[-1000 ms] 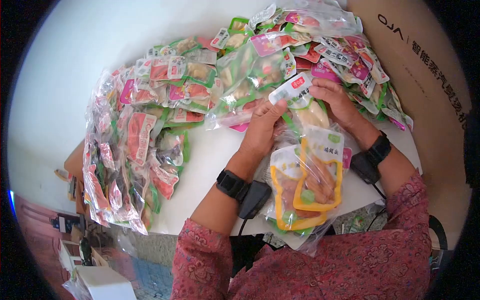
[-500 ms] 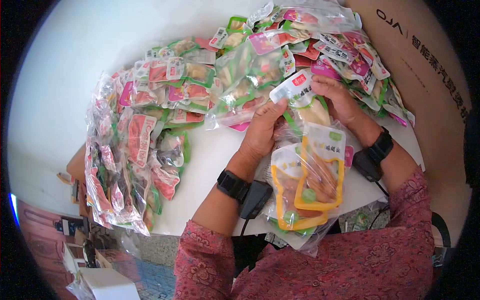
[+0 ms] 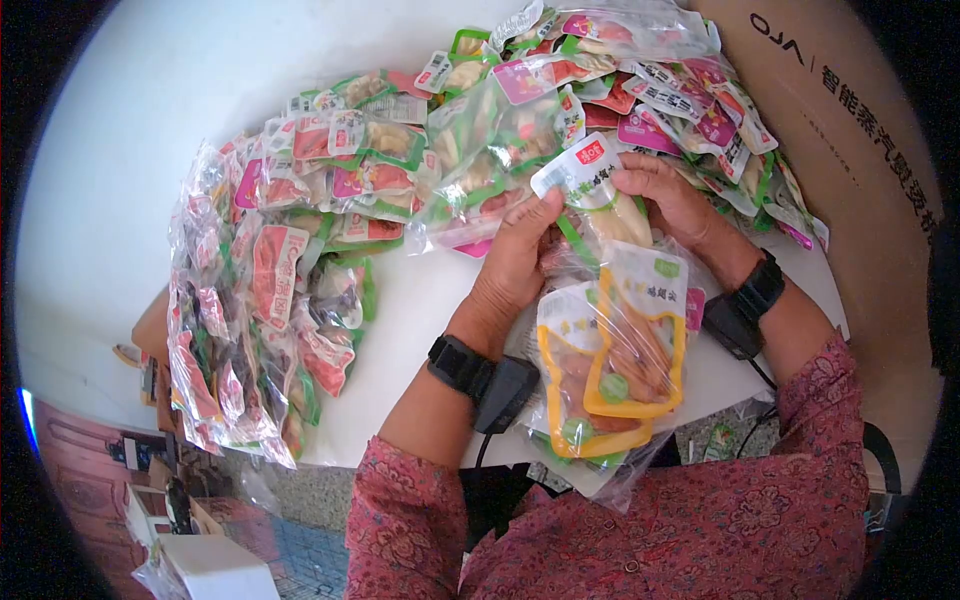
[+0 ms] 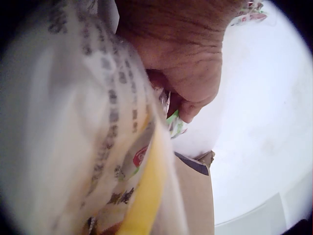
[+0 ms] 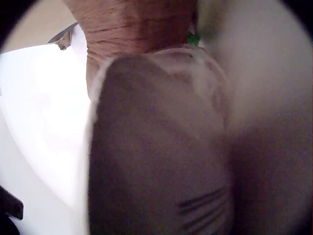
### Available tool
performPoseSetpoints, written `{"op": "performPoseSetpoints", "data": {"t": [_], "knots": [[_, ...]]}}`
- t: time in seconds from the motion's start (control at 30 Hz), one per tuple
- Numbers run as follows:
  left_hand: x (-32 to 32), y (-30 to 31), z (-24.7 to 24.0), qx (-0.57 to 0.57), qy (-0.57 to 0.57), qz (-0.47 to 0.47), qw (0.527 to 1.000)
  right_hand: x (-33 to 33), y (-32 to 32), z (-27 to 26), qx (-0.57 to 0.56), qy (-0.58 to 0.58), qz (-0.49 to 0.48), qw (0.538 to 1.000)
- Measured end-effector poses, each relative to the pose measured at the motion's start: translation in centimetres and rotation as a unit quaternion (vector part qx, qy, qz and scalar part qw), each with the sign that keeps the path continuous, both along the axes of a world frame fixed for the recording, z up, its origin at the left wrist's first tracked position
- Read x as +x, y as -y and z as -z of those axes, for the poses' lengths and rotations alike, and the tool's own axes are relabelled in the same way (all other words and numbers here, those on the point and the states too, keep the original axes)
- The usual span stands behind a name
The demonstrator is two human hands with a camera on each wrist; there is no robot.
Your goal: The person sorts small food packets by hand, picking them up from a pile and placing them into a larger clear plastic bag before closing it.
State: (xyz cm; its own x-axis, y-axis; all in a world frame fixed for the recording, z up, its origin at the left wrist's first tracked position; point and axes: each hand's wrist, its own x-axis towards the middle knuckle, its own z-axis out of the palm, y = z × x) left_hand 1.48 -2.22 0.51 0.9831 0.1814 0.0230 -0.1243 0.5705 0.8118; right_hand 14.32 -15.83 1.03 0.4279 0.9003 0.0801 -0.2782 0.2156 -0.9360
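In the head view, our left hand (image 3: 512, 255) and right hand (image 3: 680, 205) pinch the green-edged food pouch (image 3: 600, 185) above two yellow-edged pouches (image 3: 635, 330). In the left wrist view, our left fingers curl beside clear plastic; in the right wrist view, packaging hides our right fingers, so we cannot tell their grasp there.

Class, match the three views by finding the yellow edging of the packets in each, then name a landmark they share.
Head: yellow edging right of centre, mostly in the lower half.
Left wrist: yellow edging as a blurred slanting strip, bottom centre, below the left hand.
Right wrist: no yellow edging shows.
Shared landmark: a white surface, probably the tabletop.
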Motion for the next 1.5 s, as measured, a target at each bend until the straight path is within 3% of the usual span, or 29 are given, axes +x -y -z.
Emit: {"op": "performPoseSetpoints", "data": {"t": [0.17, 0.23, 0.3, 0.43, 0.5, 0.63, 0.7, 0.73, 0.87, 1.07, 1.13, 1.2, 1.27, 1.33, 1.5], "knots": [[-0.4, -0.3, -0.2, 0.02, 0.002, 0.02, 1.0, -0.2, 0.0, -0.4, 0.001, 0.008, -0.008, 1.0], [-0.4, -0.5, -0.1, 0.026, -0.009, 0.002, 1.0, -0.2, -0.1, -0.2, 0.017, 0.008, 0.046, 0.999], [-0.1, -1.6, 0.9, 0.057, -0.005, 0.075, 0.996, -0.1, -0.1, -0.1, 0.023, 0.01, 0.055, 0.998], [-0.2, -1.5, 0.5, 0.019, 0.016, 0.122, 0.992, 0.3, -0.5, 0.7, 0.046, 0.001, 0.083, 0.996], [-0.2, -0.5, 0.5, 0.079, -0.059, 0.036, 0.994, 0.5, -0.6, 1.0, 0.048, 0.01, 0.108, 0.993], [-0.1, -0.4, 0.8, 0.1, -0.046, 0.053, 0.993, 0.3, -0.8, 0.8, 0.045, 0.047, 0.204, 0.977], [-0.1, -0.3, 0.7, 0.217, -0.032, 0.07, 0.973, 0.7, -1.0, 1.1, 0.044, 0.051, 0.22, 0.973], [-0.2, -0.3, 0.6, 0.217, -0.032, 0.07, 0.973, 0.9, -1.0, 1.1, 0.045, 0.056, 0.237, 0.969], [-0.2, -0.1, 0.4, 0.204, -0.035, 0.077, 0.975, 0.6, -0.9, 0.8, 0.069, 0.051, 0.213, 0.973], [-0.1, 0.1, 0.5, 0.255, -0.038, 0.053, 0.965, 1.0, -1.0, 1.2, 0.065, 0.046, 0.255, 0.964], [0.0, 0.1, 0.8, 0.27, -0.035, 0.033, 0.962, 0.3, -1.0, 0.6, 0.097, -0.007, 0.244, 0.965], [0.3, -0.2, 1.3, 0.173, -0.017, 0.0, 0.985, 0.2, -1.2, 0.4, 0.098, -0.005, 0.231, 0.968], [0.3, -0.2, 1.3, 0.157, -0.022, -0.031, 0.987, 0.2, -1.0, 0.4, 0.099, -0.002, 0.218, 0.971], [0.2, -0.2, 1.2, 0.141, -0.028, -0.063, 0.988, 0.3, -0.5, 0.2, -0.028, 0.16, 0.179, 0.97], [0.4, -0.2, 1.3, 0.174, 0.0, -0.078, 0.982, 0.0, -0.5, 0.1, -0.022, 0.188, 0.161, 0.968]]}}
